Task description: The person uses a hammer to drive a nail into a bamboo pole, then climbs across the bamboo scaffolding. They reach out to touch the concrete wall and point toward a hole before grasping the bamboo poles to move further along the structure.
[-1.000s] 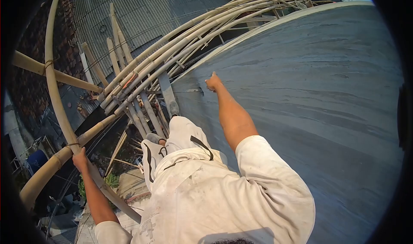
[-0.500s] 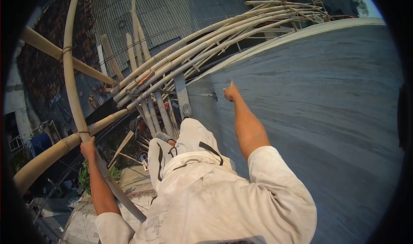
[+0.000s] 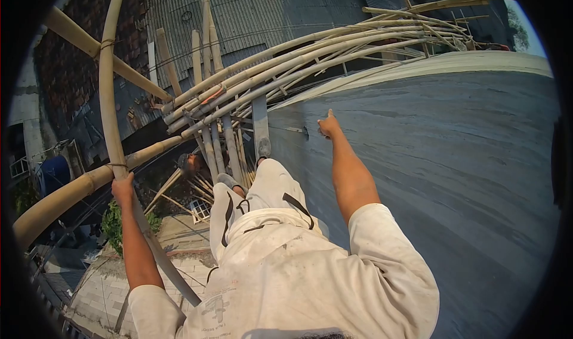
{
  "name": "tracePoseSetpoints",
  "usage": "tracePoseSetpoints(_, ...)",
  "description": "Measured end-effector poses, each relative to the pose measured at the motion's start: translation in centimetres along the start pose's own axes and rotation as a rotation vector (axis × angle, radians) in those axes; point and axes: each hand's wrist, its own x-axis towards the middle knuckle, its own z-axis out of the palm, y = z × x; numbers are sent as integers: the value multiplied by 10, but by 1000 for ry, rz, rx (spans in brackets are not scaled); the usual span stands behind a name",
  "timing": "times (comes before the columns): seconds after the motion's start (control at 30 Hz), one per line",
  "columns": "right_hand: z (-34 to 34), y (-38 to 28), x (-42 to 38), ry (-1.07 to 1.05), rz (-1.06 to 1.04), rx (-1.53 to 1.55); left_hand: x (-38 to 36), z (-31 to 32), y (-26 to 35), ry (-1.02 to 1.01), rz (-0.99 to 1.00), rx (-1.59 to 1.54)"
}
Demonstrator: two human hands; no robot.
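Note:
My left hand (image 3: 123, 189) is wrapped round an upright bamboo pole (image 3: 108, 94), just below where a thicker horizontal bamboo pole (image 3: 89, 182) is tied across it. On the other side, my right hand (image 3: 327, 126) is stretched out over the grey plastered wall (image 3: 418, 166). Its index finger points forward and the other fingers are partly curled, with nothing in them. A small dark hole (image 3: 306, 133) in the wall lies just left of that hand. My shoes (image 3: 263, 147) are on the scaffold, one on a narrow plank (image 3: 259, 113).
Several long bamboo poles (image 3: 286, 58) run along the wall's top edge. Below the scaffold, a person (image 3: 190, 163) is partly hidden among the poles. Far down lies paved ground (image 3: 113, 288). A corrugated metal roof (image 3: 239, 10) stands beyond.
The view has tilted slightly, so the poles and wall edge sit lower and farther right. The person below shows more clearly. My left hand keeps its hold; my right hand stays extended.

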Motion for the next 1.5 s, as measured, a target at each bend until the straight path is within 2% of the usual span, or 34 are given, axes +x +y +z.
tracePoseSetpoints(0.17,17,-9,-20,-73,-122,-77,-8,-5,5,26,-26,-4)
tracePoseSetpoints(0.23,57,29,20,10,-351,-297,-10,-8,7,2,-42,-26)
tracePoseSetpoints(0.3,65,2,-29,-181,-214,-343,-12,-9,10,-33,-101,-16)
tracePoseSetpoints(0.37,86,-2,-54,-229,-327,-516,-16,-15,13,-74,-124,-48)
tracePoseSetpoints(0.47,108,-20,-91,-309,-381,-744,-27,-31,26,-109,-159,-50)
tracePoseSetpoints(0.5,115,-21,-92,-292,-482,-817,-26,-28,22,-114,-148,-74)
tracePoseSetpoints(0.53,123,-27,-91,-274,-585,-888,-30,-36,26,-137,-157,-79)
tracePoseSetpoints(0.63,127,-75,-90,-374,-654,-871,-28,-40,23,-214,-158,-147)
tracePoseSetpoints(0.7,125,-133,-120,-366,-755,-871,-28,-37,21,-180,-149,-192)
tracePoseSetpoints(0.77,131,-185,-146,-271,-963,-853,-28,-27,19,-104,-149,-246)
tracePoseSetpoints(0.83,142,-233,-191,-258,-1099,-709,-28,-15,16,-67,-135,-353)
tracePoseSetpoints(0.9,160,-270,-242,-266,-1317,-630,-37,-21,17,-60,-115,-441)
tracePoseSetpoints(0.93,170,-283,-265,-256,-1513,-649,-37,-10,19,58,-102,-458)
tracePoseSetpoints(0.97,182,-294,-286,-246,-1710,-656,-34,-3,21,35,-80,-470)
tracePoseSetpoints(1.03,210,-309,-331,-303,-1804,-696,-39,-9,18,-3,-32,-532)
tracePoseSetpoints(1.1,237,-317,-376,-228,-2156,-770,-59,-21,0,124,61,-696)
tracePoseSetpoints(1.17,261,-320,-403,-320,-2162,-834,-81,3,-24,456,46,-607)
tracePoseSetpoints(1.23,288,-322,-427,-237,-2334,-961,-146,-14,-83,513,2,-538)
tracePoseSetpoints(1.3,310,-321,-446,-271,-2371,-1020,-212,-25,-152,490,-39,-605)
tracePoseSetpoints(1.37,333,-321,-465,-355,-2417,-1190,-274,-22,-220,450,-128,-506)
tracePoseSetpoints(1.43,352,-318,-474,-344,-2433,-1239,-333,-22,-282,339,-233,-434)
tracePoseSetpoints(1.5,369,-318,-475,-442,-2311,-1434,-381,-14,-334,244,-322,-302)
